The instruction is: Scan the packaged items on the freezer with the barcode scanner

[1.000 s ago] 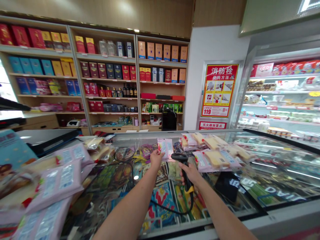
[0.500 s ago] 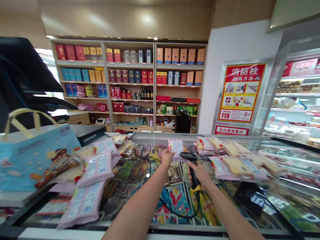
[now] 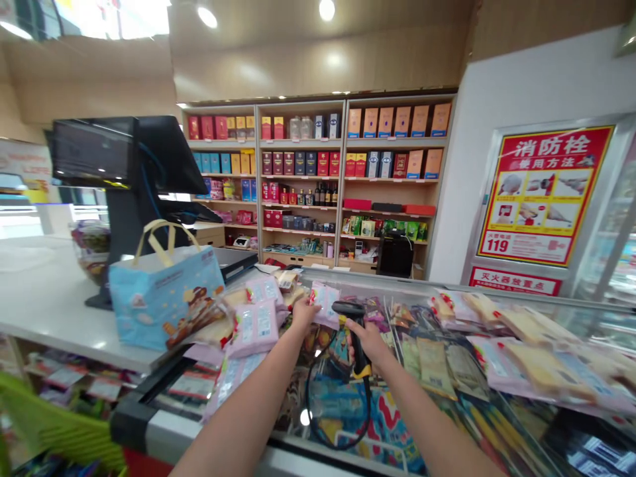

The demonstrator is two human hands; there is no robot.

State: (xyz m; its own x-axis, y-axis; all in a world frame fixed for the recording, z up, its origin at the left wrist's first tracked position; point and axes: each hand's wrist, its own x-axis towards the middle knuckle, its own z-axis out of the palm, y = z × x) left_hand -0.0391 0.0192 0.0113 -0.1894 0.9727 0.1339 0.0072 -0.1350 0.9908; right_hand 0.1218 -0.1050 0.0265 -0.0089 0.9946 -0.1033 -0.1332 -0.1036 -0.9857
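Our left hand point(image 3: 303, 313) is closed on the left edge of a pink-lilac packet point(image 3: 325, 303), fingertips pinching the wrapper, while our right hand point(image 3: 366, 341) is wrapped around the handle of a black-and-yellow scanner point(image 3: 349, 309). Out past our left fingers, the packet sits just left of the scanner's head; whether the two touch, we cannot tell. From the scanner's handle a black cord point(image 3: 368, 414) loops down on the near side and curves back up to the left.

Below our hands lies a glass-topped freezer point(image 3: 173, 427), and through its top we see many colourful packs: pale, brownish ones point(image 3: 433, 368) to the right of the scanner and bright blue ones point(image 3: 392, 419) nearer us. Just left of our grip, a left pile point(image 3: 253, 324) of similar packets rests on the freezer; well to the right, a right pile point(image 3: 541, 371) shows slices of bread through the clear wrapping.

Farther left, a light-blue bag point(image 3: 163, 301) with cream handles stands upright, its contents hidden from us. Behind it, a dark monitor point(image 3: 94, 152) stands on a white counter point(image 3: 40, 285). On the far side, wooden shelves point(image 3: 303, 144) hold rows of boxes and some bottles, and a red poster point(image 3: 546, 195) hangs at the far right.
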